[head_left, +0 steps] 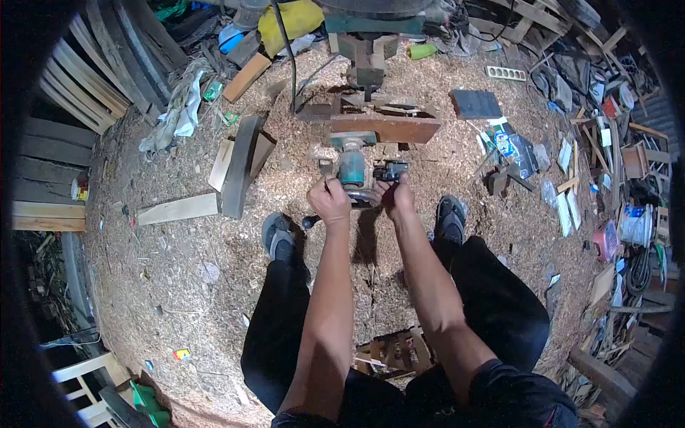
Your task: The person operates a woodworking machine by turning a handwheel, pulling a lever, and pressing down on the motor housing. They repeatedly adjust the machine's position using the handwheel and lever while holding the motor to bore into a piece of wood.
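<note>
In the middle of the head view stands a green vise-like metal piece (352, 165) with a rounded body. A dark bar with a ball end (308, 222) sticks out below it on the left. My left hand (330, 200) is closed right beside the green body; a small greyish piece shows above its fingers, and I cannot tell what it is. On the other side, my right hand (399, 197) grips a small black object (390, 170) with metal parts. Just beyond both hands lies a reddish-brown wooden board (399, 130).
Wood shavings (193, 278) cover the floor. Boards (241, 167) lie at the left, and a dark block (476, 104) sits at the back right. A power strip (506, 73), plastic packets (524, 153) and a pink item (606, 241) are on the right. My feet straddle the work spot.
</note>
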### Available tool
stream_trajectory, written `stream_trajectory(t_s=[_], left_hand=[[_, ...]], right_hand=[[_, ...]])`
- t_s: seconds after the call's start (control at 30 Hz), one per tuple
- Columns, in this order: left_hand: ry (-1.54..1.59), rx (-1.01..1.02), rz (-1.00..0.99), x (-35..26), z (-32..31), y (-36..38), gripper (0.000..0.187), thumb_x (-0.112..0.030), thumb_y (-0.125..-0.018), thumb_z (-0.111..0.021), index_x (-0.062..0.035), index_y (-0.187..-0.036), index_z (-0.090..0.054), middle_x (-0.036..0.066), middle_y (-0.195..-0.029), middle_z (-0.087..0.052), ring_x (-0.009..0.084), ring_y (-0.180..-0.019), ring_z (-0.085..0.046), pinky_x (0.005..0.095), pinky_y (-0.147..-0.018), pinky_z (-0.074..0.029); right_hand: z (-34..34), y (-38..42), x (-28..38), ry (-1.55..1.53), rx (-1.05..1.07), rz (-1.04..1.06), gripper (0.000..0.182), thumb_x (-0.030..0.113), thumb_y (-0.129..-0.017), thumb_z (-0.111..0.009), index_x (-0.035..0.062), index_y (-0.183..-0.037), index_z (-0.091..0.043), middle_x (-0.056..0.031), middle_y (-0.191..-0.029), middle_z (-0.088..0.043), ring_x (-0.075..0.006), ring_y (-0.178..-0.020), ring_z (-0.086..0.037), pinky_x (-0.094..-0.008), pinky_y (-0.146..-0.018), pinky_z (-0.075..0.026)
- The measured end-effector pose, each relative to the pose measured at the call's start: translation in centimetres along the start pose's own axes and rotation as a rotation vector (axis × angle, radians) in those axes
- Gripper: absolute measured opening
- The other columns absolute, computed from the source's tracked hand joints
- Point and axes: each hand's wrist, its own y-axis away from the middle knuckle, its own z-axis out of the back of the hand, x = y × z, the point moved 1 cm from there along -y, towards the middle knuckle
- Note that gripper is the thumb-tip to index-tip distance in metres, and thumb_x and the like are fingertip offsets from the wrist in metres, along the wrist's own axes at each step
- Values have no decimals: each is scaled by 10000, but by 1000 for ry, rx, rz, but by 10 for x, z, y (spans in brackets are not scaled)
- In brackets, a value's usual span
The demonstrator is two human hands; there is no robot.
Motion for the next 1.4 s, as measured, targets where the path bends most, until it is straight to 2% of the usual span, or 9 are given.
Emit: stream_trajectory(t_s=[0.07, 0.2, 0.43, 0.6, 0.8, 0.9, 1.0, 1.2, 1.4], left_hand=[[-11, 6, 12, -4, 3, -2, 328, -198, -858, -457, 38, -634, -502, 168, -512, -414, 267, -465, -418, 417, -495, -319], [-4, -22, -22, -2, -9, -8, 329, -199, -858, -455, 35, -629, -488, 163, -510, -407, 251, -467, -424, 416, -494, -318], [-3, 8, -13, -2, -1, 3, 340, -209, -859, -461, 38, -628, -483, 167, -511, -399, 267, -468, -417, 418, -497, -319], [-28, -20, -19, 1, -3, 1, 345, -217, -863, -456, 40, -633, -476, 161, -523, -379, 240, -483, -409, 419, -504, -320], [-2, 4, -32, 1, -2, 2, 330, -200, -863, -468, 31, -628, -455, 144, -523, -369, 221, -487, -386, 401, -505, -319], [-48, 40, 60, 10, -3, 0, 324, -219, -824, -478, 30, -636, -565, 282, -593, -499, 459, -536, -506, 502, -529, -390], [-51, 118, 115, -4, 4, -3, 368, -264, -857, -523, 33, -654, -601, 274, -598, -531, 435, -533, -543, 490, -535, -412], [93, 158, 174, 7, 4, -4, 350, -230, -873, -547, 38, -651, -585, 187, -532, -521, 261, -464, -508, 407, -507, -390], [251, 99, 224, 13, 12, 5, 367, -217, -874, -513, 34, -607, -485, 98, -537, -454, 192, -516, -445, 380, -523, -356]], right_hand=[[-12, 8, 9, -237, -89, -263, 694, 662, -966, -470, -14, -885, -606, -122, -723, -654, -241, -676, -667, -388, -628, -543], [-30, 16, 12, 660, -369, 615, 652, 615, -999, -458, 16, -840, -660, -84, -714, -659, -196, -644, -633, -344, -616, -527], [6, -2, 10, -70, 74, -156, 668, 538, -1060, -282, -69, -1314, -399, -232, -1102, -627, -301, -803, -650, -390, -654, -537], [-15, 24, 16, 594, -374, 349, 617, 518, -927, -660, -31, -646, -649, -119, -649, -647, -180, -631, -564, -381, -615, -456], [-32, 42, 26, 304, -293, 242, 543, 427, -1014, -556, -72, -811, -627, -130, -765, -640, -186, -711, -574, -375, -638, -459], [-63, 103, 46, 323, -422, 677, 487, 368, -1052, -485, -65, -855, -589, -103, -785, -612, -184, -714, -553, -359, -646, -449], [-84, 129, 22, 518, -46, 697, 461, 344, -1061, -461, -42, -824, -549, -76, -732, -559, -162, -700, -520, -344, -644, -432], [-96, 126, 33, 867, -124, 1035, 390, 174, -967, -504, -41, -658, -608, -255, -625, -606, -477, -563, -573, -523, -544, -452], [-110, 136, 43, 1042, -170, 932, 407, 186, -953, -499, -34, -637, -630, -290, -598, -593, -478, -577, -615, -535, -557, -499]])
